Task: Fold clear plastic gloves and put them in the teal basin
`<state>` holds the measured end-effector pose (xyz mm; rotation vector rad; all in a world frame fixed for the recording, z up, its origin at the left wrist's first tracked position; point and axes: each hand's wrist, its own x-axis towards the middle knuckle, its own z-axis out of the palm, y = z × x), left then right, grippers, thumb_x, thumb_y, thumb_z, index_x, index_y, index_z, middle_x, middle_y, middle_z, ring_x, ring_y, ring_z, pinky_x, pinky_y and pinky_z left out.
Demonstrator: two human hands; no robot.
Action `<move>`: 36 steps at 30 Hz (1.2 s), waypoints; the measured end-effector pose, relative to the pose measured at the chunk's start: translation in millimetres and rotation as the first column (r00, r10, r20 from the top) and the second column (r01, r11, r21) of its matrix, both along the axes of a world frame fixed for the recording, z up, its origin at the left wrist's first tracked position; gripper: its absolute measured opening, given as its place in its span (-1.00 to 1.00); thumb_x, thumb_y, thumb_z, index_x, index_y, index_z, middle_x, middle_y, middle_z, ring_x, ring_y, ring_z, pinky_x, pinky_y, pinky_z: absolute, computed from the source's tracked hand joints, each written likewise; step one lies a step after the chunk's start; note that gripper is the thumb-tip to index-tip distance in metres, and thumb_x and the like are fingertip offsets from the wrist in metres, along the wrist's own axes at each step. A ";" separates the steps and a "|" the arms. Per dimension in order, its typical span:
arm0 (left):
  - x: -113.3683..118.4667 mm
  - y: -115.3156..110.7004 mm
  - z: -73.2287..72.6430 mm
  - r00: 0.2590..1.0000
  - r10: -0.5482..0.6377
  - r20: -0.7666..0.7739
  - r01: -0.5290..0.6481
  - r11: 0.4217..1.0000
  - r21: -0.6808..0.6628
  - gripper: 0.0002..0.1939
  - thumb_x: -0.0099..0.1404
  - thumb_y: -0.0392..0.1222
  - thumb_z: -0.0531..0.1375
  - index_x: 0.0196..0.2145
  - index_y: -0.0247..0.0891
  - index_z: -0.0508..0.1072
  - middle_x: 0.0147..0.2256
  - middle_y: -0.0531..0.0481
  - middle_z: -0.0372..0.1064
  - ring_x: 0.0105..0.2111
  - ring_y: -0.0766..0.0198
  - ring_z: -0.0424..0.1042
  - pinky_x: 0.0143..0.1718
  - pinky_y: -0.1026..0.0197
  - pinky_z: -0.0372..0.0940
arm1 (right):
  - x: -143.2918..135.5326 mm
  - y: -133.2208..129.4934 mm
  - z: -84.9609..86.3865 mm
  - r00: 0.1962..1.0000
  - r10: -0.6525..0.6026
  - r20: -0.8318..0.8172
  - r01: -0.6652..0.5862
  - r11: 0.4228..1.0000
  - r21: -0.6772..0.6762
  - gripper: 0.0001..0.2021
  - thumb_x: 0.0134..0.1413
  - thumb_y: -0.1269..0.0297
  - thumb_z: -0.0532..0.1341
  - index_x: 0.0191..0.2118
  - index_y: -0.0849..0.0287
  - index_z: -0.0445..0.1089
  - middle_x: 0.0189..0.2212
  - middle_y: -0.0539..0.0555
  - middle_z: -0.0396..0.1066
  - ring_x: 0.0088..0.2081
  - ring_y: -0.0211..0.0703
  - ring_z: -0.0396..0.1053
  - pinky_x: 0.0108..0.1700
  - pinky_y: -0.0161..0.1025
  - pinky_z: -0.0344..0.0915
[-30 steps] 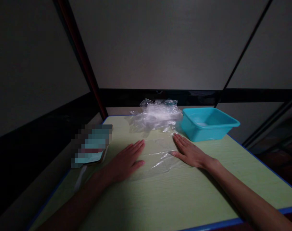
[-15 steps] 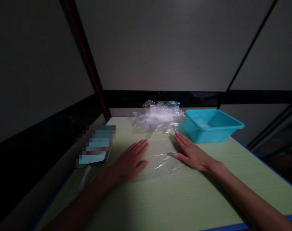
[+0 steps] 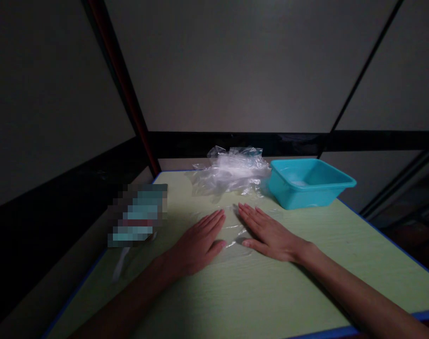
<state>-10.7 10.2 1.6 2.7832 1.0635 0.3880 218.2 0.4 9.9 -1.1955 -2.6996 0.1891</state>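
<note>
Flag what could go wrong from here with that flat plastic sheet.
The plastic sheet could wrinkle if the left hand and right hand slide together across it. The right hand might bump the nearby blue tub. The crumpled plastic just beyond could get caught up too.

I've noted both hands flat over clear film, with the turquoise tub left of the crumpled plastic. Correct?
The side is wrong: the head view shows the turquoise tub right of the crumpled plastic. The left hand and right hand do lie flat over the clear film.
</note>
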 end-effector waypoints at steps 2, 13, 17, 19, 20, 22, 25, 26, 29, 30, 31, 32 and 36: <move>-0.1 0.2 -0.4 1.000 0.000 -0.006 0.000 1.000 0.003 -0.45 0.24 -0.14 -0.03 0.15 -0.33 -0.05 0.17 -0.18 -0.13 0.16 0.19 -0.14 0.13 0.08 -0.08 | 0.2 -0.4 -1.5 1.000 0.010 0.004 -0.009 1.000 -0.006 -0.30 0.11 -0.09 -0.17 0.21 0.34 -0.27 0.20 0.21 -0.32 0.21 -0.10 -0.37 0.19 -0.06 -0.26; -0.9 0.8 -2.5 0.997 0.002 -0.079 -0.002 1.000 0.011 -0.44 0.26 -0.10 -0.05 0.15 -0.41 -0.05 0.19 -0.20 -0.19 0.17 0.20 -0.19 0.14 0.12 -0.13 | 2.2 -2.0 -2.2 0.999 0.008 0.034 -0.007 1.000 -0.029 -0.27 0.09 -0.12 -0.17 0.21 0.37 -0.28 0.20 0.23 -0.34 0.21 -0.10 -0.39 0.19 -0.07 -0.28; -0.2 -0.1 -1.3 0.997 0.003 -0.083 -0.001 1.000 0.014 -0.44 0.27 -0.07 -0.07 0.15 -0.40 -0.05 0.19 -0.19 -0.19 0.17 0.20 -0.19 0.14 0.12 -0.13 | 0.5 -6.2 3.1 0.998 0.063 0.028 -0.061 0.997 -0.045 -0.26 0.08 -0.12 -0.16 0.22 0.34 -0.33 0.21 0.21 -0.42 0.21 -0.09 -0.44 0.20 -0.08 -0.32; 0.2 -0.1 -1.1 0.995 0.006 -0.096 -0.005 1.000 0.013 -0.44 0.27 -0.07 -0.07 0.15 -0.41 -0.05 0.18 -0.20 -0.18 0.17 0.20 -0.19 0.14 0.12 -0.13 | -2.1 -9.4 5.6 0.995 0.099 0.023 -0.097 0.993 -0.067 -0.25 0.08 -0.12 -0.15 0.22 0.35 -0.35 0.21 0.20 -0.46 0.21 -0.09 -0.46 0.20 -0.10 -0.34; 0.3 0.1 -1.1 0.995 0.006 -0.101 -0.005 1.000 0.012 -0.44 0.27 -0.07 -0.07 0.15 -0.42 -0.05 0.18 -0.21 -0.18 0.17 0.20 -0.19 0.14 0.12 -0.14 | -3.5 -10.8 6.3 0.993 0.116 0.022 -0.114 0.990 -0.082 -0.24 0.08 -0.12 -0.15 0.22 0.36 -0.36 0.21 0.21 -0.46 0.21 -0.10 -0.46 0.20 -0.12 -0.34; 0.6 0.6 -1.3 0.995 0.005 -0.103 -0.004 1.000 0.012 -0.44 0.27 -0.08 -0.06 0.15 -0.43 -0.04 0.18 -0.21 -0.19 0.17 0.19 -0.19 0.14 0.13 -0.14 | -5.6 -12.5 6.0 0.990 0.141 0.018 -0.138 0.984 -0.114 -0.23 0.08 -0.13 -0.15 0.21 0.38 -0.36 0.20 0.22 -0.46 0.21 -0.10 -0.46 0.21 -0.13 -0.34; 0.7 1.0 -1.2 0.994 0.001 -0.105 0.001 1.000 0.016 -0.44 0.26 -0.08 -0.06 0.14 -0.42 -0.04 0.19 -0.21 -0.19 0.18 0.19 -0.20 0.14 0.12 -0.14 | -6.1 -12.4 2.5 0.987 0.158 0.016 -0.153 0.976 -0.152 -0.21 0.06 -0.14 -0.13 0.21 0.39 -0.36 0.21 0.23 -0.46 0.21 -0.09 -0.45 0.21 -0.12 -0.34; 0.8 0.9 -1.0 0.994 0.001 -0.107 0.001 1.000 0.017 -0.44 0.26 -0.08 -0.06 0.14 -0.43 -0.05 0.19 -0.21 -0.20 0.18 0.19 -0.20 0.14 0.11 -0.14 | -5.8 -12.0 1.1 0.987 0.159 0.015 -0.155 0.975 -0.159 -0.20 0.06 -0.14 -0.13 0.21 0.39 -0.36 0.21 0.23 -0.46 0.21 -0.08 -0.45 0.21 -0.12 -0.34; 1.0 0.4 -0.5 0.993 0.004 -0.120 -0.003 1.000 0.012 -0.43 0.27 -0.08 -0.06 0.15 -0.45 -0.05 0.19 -0.22 -0.20 0.18 0.19 -0.21 0.14 0.11 -0.13 | -5.1 -11.3 -1.5 0.988 0.156 0.009 -0.153 0.974 -0.165 -0.20 0.05 -0.15 -0.12 0.21 0.39 -0.36 0.21 0.23 -0.46 0.21 -0.07 -0.45 0.21 -0.12 -0.34; 1.0 0.2 -0.6 0.992 0.004 -0.122 -0.003 1.000 0.009 -0.43 0.27 -0.08 -0.06 0.15 -0.45 -0.05 0.19 -0.23 -0.20 0.18 0.19 -0.21 0.14 0.10 -0.13 | -5.1 -11.4 -1.6 0.988 0.154 0.007 -0.151 0.975 -0.165 -0.20 0.05 -0.15 -0.12 0.21 0.39 -0.35 0.21 0.23 -0.46 0.21 -0.07 -0.45 0.21 -0.12 -0.34; 1.0 0.2 -0.8 0.992 0.001 -0.123 -0.001 1.000 0.006 -0.43 0.27 -0.08 -0.06 0.15 -0.45 -0.06 0.19 -0.23 -0.20 0.18 0.19 -0.22 0.14 0.10 -0.14 | -5.1 -11.6 -1.4 0.988 0.153 0.008 -0.150 0.975 -0.164 -0.20 0.05 -0.15 -0.11 0.21 0.39 -0.35 0.21 0.23 -0.46 0.21 -0.07 -0.45 0.21 -0.12 -0.33; 1.0 0.2 -1.0 0.993 -0.003 -0.122 0.003 1.000 0.003 -0.43 0.27 -0.08 -0.07 0.15 -0.45 -0.06 0.19 -0.23 -0.21 0.18 0.19 -0.22 0.14 0.10 -0.15 | -5.2 -11.8 -0.9 0.988 0.152 0.008 -0.149 0.975 -0.162 -0.20 0.05 -0.15 -0.11 0.21 0.39 -0.35 0.21 0.23 -0.45 0.21 -0.07 -0.45 0.21 -0.12 -0.33; 0.0 0.8 -0.7 0.996 -0.001 -0.089 -0.001 1.000 -0.020 -0.43 0.28 -0.08 -0.08 0.16 -0.44 -0.09 0.19 -0.22 -0.22 0.18 0.20 -0.22 0.14 0.10 -0.15 | -2.8 -11.6 3.3 0.989 0.151 -0.002 -0.150 0.979 -0.137 -0.20 0.06 -0.14 -0.12 0.22 0.37 -0.37 0.21 0.23 -0.45 0.21 -0.08 -0.42 0.20 -0.12 -0.29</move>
